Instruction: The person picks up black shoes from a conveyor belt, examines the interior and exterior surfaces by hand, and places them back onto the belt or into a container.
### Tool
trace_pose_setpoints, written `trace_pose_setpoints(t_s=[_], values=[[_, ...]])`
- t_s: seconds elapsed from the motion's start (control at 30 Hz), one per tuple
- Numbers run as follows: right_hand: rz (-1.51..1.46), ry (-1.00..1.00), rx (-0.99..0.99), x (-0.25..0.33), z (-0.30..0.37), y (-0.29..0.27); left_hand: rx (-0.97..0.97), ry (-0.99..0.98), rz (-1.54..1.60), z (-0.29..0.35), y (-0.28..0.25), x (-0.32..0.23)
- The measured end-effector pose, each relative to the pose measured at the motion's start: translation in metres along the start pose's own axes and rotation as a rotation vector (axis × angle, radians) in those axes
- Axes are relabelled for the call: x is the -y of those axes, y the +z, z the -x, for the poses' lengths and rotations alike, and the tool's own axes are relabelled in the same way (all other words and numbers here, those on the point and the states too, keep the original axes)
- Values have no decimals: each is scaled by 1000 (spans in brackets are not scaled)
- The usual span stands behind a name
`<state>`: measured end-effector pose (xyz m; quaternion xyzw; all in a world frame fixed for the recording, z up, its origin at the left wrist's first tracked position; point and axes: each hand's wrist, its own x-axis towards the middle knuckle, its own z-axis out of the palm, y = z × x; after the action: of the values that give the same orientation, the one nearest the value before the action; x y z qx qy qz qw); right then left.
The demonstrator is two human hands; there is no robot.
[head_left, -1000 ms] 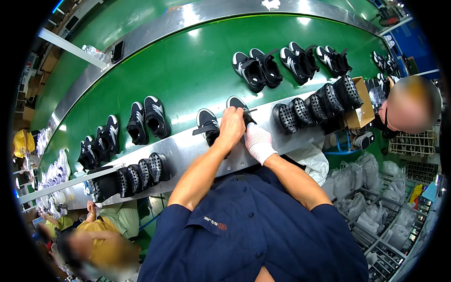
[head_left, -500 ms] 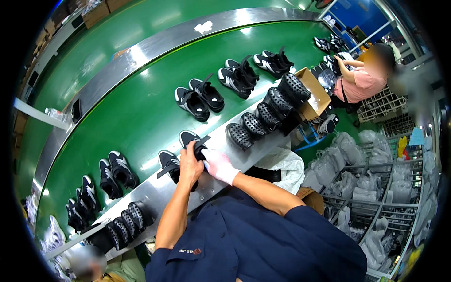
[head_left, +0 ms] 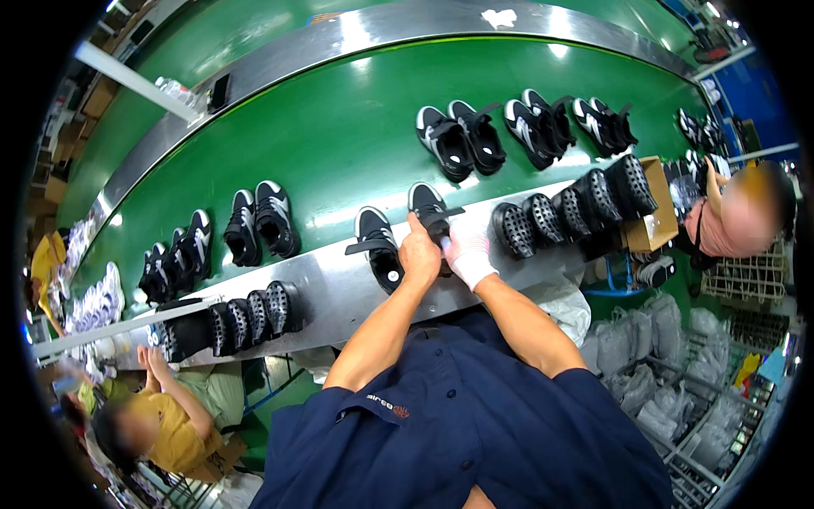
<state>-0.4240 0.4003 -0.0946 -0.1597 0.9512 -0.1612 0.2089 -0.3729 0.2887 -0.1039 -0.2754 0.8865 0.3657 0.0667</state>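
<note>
A black and grey sneaker with an open strap sits on the metal ledge in front of me, its toe pointing away. My bare left hand is closed on the sneaker's left side and heel. In a white glove, my right hand grips the right side by the shoe opening; its fingertips are partly hidden. Just left of my hands lies the matching sneaker, its strap sticking out sideways and a white round spot inside.
Pairs of similar sneakers line the green belt. Black rounded pieces with holes stand on the metal ledge at both sides. A cardboard box is at right, near a person in pink. Another person in yellow sits lower left.
My view has turned, so the scene sits further right and a person at lower left shows more fully. Both hands remain on the same sneaker.
</note>
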Motion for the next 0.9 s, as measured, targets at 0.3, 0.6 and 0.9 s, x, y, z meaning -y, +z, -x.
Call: trace_pose_setpoints(t_s=[0.3,0.6,0.9], values=[[83,-191,-35,-1,8,9,-159,-29,4,74,-42,88],[-21,-136,-103,-7,36,-27,-307,99,166,114,-85,124],[-428,-266,121,91,84,-18,-841,-281,-463,174,-194,266]])
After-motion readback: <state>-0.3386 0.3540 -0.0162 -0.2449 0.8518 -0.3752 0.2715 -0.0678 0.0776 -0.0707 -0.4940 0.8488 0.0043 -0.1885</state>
